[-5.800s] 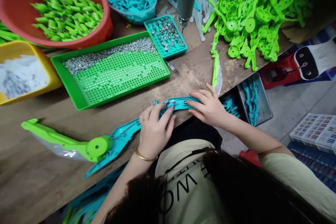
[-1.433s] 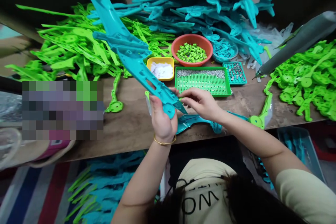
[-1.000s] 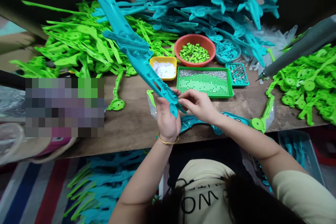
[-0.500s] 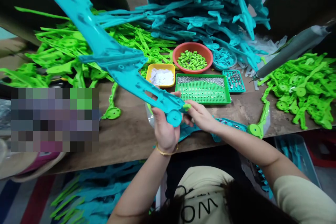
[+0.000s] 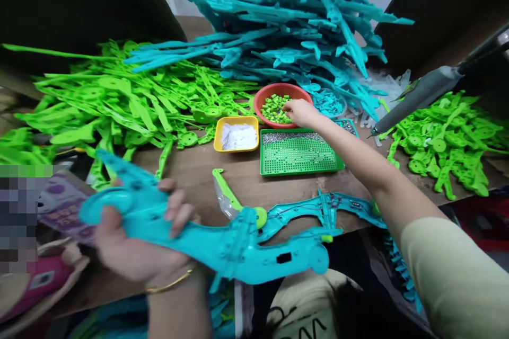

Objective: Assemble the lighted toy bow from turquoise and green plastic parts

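Head view: your left hand point(image 5: 133, 254) clasps a teal shell point(image 5: 262, 262) near one end, thumb on its near face. The shell is off the bench point(image 5: 191, 169), running rightward from that grip, a green tip point(image 5: 326, 238) at its far end. Your right hand point(image 5: 300, 113) reaches into the red bowl point(image 5: 292, 91), fingers bent at the green pieces point(image 5: 274, 108); cannot tell whether one is pinched.

Risks, judged: held at one end only, the shell could dip and snag the wired half point(image 5: 294, 209) just behind it. The green tip may fall if loosely seated; seating not visible. Your right forearm point(image 5: 358, 159), carried low, could drag the green tray point(image 5: 298, 156) and spill its metal bits point(image 5: 288, 136).

Surroundings: that tray sits nearer you than your right grip, partly under the forearm; the yellow tub point(image 5: 217, 137) is to its left. A grey driver point(image 5: 417, 98) slants down right of that grip, limiting sideways room. Green parts point(image 5: 119, 100) heap beyond your left grip; a teal stack point(image 5: 278, 32) rises behind the bowl.
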